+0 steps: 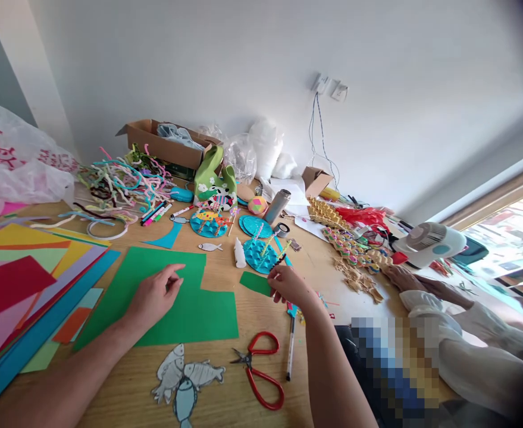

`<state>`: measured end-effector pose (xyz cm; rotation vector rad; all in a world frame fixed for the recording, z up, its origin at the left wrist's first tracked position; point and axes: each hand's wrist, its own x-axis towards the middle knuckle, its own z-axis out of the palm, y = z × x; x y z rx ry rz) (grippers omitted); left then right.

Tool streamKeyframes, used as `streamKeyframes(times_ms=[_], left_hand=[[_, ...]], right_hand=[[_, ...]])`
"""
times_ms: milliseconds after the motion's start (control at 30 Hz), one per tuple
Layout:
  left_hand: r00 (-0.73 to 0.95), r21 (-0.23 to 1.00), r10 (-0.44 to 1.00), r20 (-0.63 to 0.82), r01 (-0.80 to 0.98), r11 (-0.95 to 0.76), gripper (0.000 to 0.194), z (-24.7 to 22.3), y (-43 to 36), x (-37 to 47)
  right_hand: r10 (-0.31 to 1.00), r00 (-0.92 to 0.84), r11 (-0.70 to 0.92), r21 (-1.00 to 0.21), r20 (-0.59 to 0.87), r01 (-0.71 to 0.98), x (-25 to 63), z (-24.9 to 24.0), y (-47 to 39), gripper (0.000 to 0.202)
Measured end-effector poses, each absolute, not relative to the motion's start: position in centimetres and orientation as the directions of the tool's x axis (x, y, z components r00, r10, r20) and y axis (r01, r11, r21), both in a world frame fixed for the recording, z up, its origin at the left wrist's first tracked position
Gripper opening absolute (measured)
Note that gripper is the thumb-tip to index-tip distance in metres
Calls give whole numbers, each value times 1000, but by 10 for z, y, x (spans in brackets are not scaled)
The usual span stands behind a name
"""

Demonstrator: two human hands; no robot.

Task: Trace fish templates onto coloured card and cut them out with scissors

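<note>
My left hand (156, 294) hovers over or rests on a large green paper sheet (190, 315) with a corner cut out. Its fingers are loosely bent and apart, and nothing shows between them. My right hand (291, 285) pinches the edge of a small green paper piece (254, 282), just right of the sheet. Red-handled scissors (261, 371) lie below, blades parted, and a pen (291, 348) lies beside them. Several paper fish cutouts (203, 373) are on the table in front of me. Beyond my right hand is a blue decorated disc (260, 255) with fuzzy stems.
Stacked coloured paper (15, 285) lies at the left, with pipe cleaners (122, 184) behind. A white glue bottle (239, 254) and a metal flask (278, 206) stand mid-table. Another person's hand (401, 277) is at the right, near a white fan (431, 244).
</note>
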<state>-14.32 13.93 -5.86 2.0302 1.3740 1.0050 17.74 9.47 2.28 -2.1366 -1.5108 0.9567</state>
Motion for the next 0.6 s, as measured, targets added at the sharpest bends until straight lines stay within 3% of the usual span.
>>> streamKeyframes(times_ms=[267, 600], left_hand=[[232, 733, 924, 304, 562, -382, 34, -56, 136, -143], [212, 737, 927, 311, 561, -376, 32, -54, 137, -142]], right_hand=[[855, 322, -518, -679, -406, 519, 168, 0, 59, 28], [866, 347, -494, -721, -360, 486, 162, -14, 55, 24]])
